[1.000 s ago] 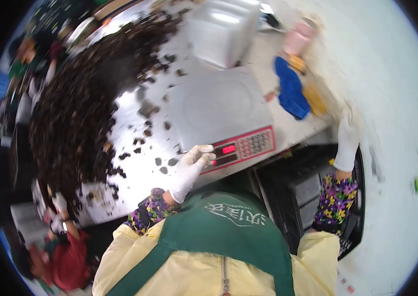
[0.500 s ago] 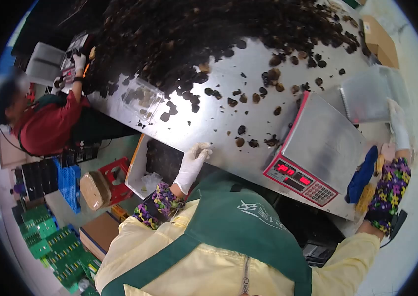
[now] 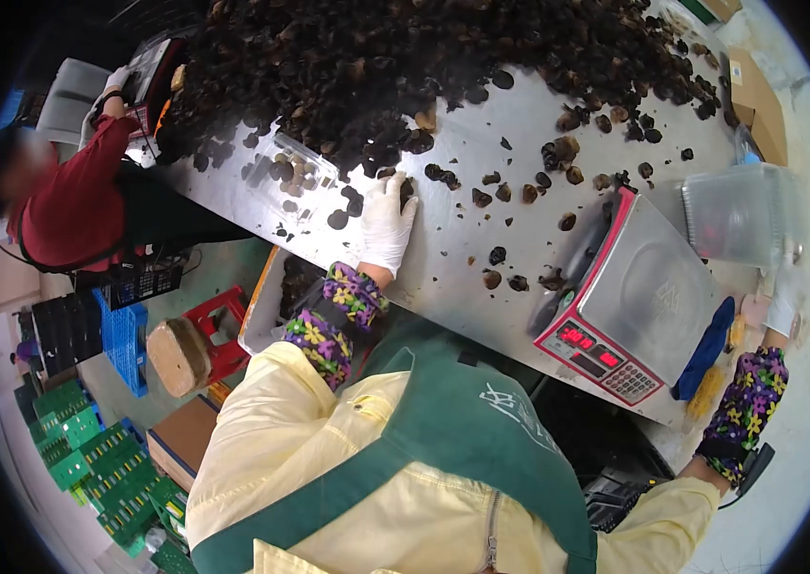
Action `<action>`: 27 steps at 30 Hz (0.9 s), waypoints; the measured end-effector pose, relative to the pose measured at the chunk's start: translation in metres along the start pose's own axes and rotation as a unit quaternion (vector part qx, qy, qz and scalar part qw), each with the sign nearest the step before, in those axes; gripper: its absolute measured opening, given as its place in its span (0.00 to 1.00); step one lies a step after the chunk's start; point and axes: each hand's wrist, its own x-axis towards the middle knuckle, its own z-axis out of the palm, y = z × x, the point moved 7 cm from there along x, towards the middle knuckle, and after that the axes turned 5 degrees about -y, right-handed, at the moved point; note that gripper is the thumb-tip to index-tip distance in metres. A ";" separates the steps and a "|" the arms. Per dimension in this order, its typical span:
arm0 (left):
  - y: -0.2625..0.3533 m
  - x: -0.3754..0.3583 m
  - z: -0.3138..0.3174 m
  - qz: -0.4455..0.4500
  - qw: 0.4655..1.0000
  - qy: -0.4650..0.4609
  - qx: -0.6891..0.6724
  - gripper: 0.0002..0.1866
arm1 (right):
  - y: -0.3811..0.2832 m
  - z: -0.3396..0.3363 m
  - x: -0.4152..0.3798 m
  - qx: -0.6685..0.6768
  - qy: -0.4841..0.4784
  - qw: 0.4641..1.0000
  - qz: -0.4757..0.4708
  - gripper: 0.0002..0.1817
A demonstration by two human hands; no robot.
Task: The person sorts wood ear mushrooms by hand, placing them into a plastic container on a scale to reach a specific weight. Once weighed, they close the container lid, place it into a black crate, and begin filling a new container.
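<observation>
My left hand (image 3: pixel 388 225), in a white glove, lies flat with fingers spread on the steel table (image 3: pixel 443 258). Its fingertips touch loose dark dried mushrooms (image 3: pixel 438 174) at the edge of a big heap (image 3: pixel 376 57). My right hand (image 3: pixel 784 304), also gloved, is far to the right and grips the near corner of a clear plastic container (image 3: pixel 738 215) held just beyond the scale. A steel-topped weighing scale (image 3: pixel 649 282) with a red lit display (image 3: pixel 596 349) stands between my hands.
A person in red (image 3: pixel 70 206) works at the table's left end, near a clear tray of mushrooms (image 3: pixel 295 167). A blue cloth (image 3: pixel 706 349) hangs beside the scale. A cardboard box (image 3: pixel 759 96) sits far right. A red stool (image 3: pixel 218 330) and green crates (image 3: pixel 89 450) stand on the floor.
My left hand has reached forward from the table's near edge onto the mushrooms. My right hand has taken hold of the clear container. The view has swung left across the table.
</observation>
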 end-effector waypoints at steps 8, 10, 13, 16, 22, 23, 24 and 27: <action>-0.001 -0.006 0.000 0.000 0.993 -0.088 -0.079 0.12 | -0.145 -0.126 -0.235 0.202 0.183 0.890 -0.365 0.12; 0.008 0.000 -0.003 0.013 0.994 -0.068 -0.081 0.13 | -0.126 -0.087 -0.294 0.128 0.151 0.943 -0.268 0.09; 0.021 0.019 0.003 0.068 0.991 -0.054 -0.106 0.14 | -0.138 -0.052 -0.361 0.005 0.086 0.963 -0.255 0.12; 0.063 0.030 0.005 0.052 0.983 -0.063 -0.167 0.14 | -0.140 -0.026 -0.391 0.026 0.013 0.976 -0.216 0.13; 0.246 -0.022 0.038 0.348 0.873 -0.188 -0.284 0.16 | -0.142 -0.017 -0.398 0.050 -0.002 0.981 -0.188 0.12; 0.270 -0.038 0.051 0.362 0.862 -0.221 -0.277 0.17 | -0.144 -0.017 -0.397 0.049 -0.006 0.982 -0.184 0.12; 0.285 -0.050 0.060 0.374 0.850 -0.254 -0.271 0.17 | -0.144 -0.016 -0.396 0.047 -0.011 0.982 -0.181 0.12; 0.298 -0.060 0.067 0.403 0.829 -0.265 -0.283 0.18 | -0.136 -0.010 -0.392 0.047 -0.025 0.984 -0.173 0.15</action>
